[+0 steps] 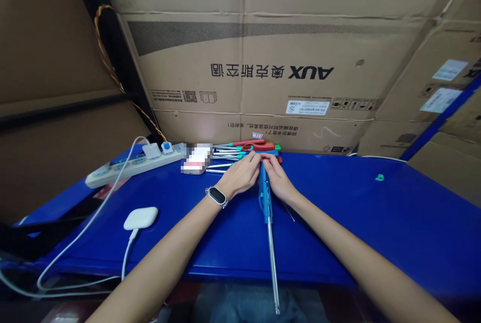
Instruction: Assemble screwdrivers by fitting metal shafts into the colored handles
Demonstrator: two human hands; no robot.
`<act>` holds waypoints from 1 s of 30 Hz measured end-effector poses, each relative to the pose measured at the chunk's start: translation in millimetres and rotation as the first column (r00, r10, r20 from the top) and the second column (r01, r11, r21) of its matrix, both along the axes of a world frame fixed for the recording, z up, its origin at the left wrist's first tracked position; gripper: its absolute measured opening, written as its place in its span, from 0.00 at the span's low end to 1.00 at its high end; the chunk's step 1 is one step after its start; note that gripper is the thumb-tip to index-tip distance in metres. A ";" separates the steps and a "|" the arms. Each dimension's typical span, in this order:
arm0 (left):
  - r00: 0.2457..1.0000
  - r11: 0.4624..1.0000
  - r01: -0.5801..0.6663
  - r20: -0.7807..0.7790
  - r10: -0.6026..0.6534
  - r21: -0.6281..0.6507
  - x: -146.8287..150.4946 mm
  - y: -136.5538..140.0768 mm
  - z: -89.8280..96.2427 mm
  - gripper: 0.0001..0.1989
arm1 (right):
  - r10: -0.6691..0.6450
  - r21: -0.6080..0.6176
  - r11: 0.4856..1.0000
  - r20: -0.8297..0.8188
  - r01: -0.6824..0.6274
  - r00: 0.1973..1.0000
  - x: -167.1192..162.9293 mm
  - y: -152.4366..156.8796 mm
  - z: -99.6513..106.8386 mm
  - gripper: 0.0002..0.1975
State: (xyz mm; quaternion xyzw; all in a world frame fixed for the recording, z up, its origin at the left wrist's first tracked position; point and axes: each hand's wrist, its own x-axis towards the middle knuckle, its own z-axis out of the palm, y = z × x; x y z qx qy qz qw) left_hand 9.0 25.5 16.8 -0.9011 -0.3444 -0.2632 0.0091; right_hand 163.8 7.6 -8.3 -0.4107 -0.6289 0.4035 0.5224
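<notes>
On the blue table (pixel 338 207), several long lighters (pixel 250 143) lie together at the back; which of them are finished, I cannot tell. The blue lighter (pixel 266 200) lies in front of me, its metal tube pointing toward my body. I judge its work is not complete, since both hands are at the handle. My left hand (pixel 246 173) and right hand (pixel 278 181) are curled nearly closed on its far end. A small green piece (pixel 379 177) lies well apart.
</notes>
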 end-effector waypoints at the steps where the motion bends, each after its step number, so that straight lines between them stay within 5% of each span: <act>1: 1.000 1.000 0.008 -0.008 -0.008 0.018 0.0 1.2 -0.1 0.07 | -0.001 0.009 1.000 -0.001 0.001 1.000 0.0 -0.3 -0.1 0.19; 7: 0.994 0.997 0.067 0.091 -0.064 -0.028 -2.0 4.4 -1.6 0.06 | 0.010 0.003 1.000 -0.020 -0.010 1.000 -1.2 -0.7 -3.2 0.18; 13: 0.914 0.942 -0.004 0.382 0.140 -0.336 11.9 0.6 -4.4 0.10 | -0.038 0.085 0.996 0.028 0.035 0.999 -1.4 0.8 -1.1 0.17; 16: 0.808 0.839 -0.003 0.493 0.323 -0.544 20.5 -2.8 -1.3 0.12 | -0.089 0.136 0.988 0.074 0.078 0.993 -0.5 0.0 0.4 0.17; 19: 0.736 0.649 0.119 0.505 0.450 -0.751 22.7 -5.3 5.7 0.15 | -0.063 0.138 0.989 0.135 0.044 0.989 0.2 -3.0 0.6 0.19; 21: 0.704 0.530 0.240 0.522 0.481 -0.813 20.6 -6.4 10.0 0.16 | -0.024 0.130 0.992 0.169 0.002 0.985 0.2 -5.1 0.5 0.20; 23: 0.691 0.472 0.307 0.535 0.486 -0.826 17.4 -7.2 12.1 0.16 | 0.003 0.118 0.993 0.186 -0.026 0.983 0.0 -6.2 0.0 0.21; 25: 0.711 0.491 0.279 0.521 0.472 -0.825 14.2 -7.9 11.4 0.17 | 0.018 0.103 0.994 0.189 -0.038 0.982 -0.2 -5.7 -0.6 0.21; 26: 0.730 0.543 0.227 0.510 0.454 -0.808 12.7 -8.2 10.1 0.17 | 0.017 0.101 0.994 0.186 -0.036 0.982 -0.4 -4.9 -1.0 0.21; 30: 0.868 0.887 -0.041 0.423 0.260 -0.459 7.5 -8.8 3.5 0.13 | -0.051 0.166 0.986 0.138 0.028 0.989 -1.4 -1.8 -0.2 0.20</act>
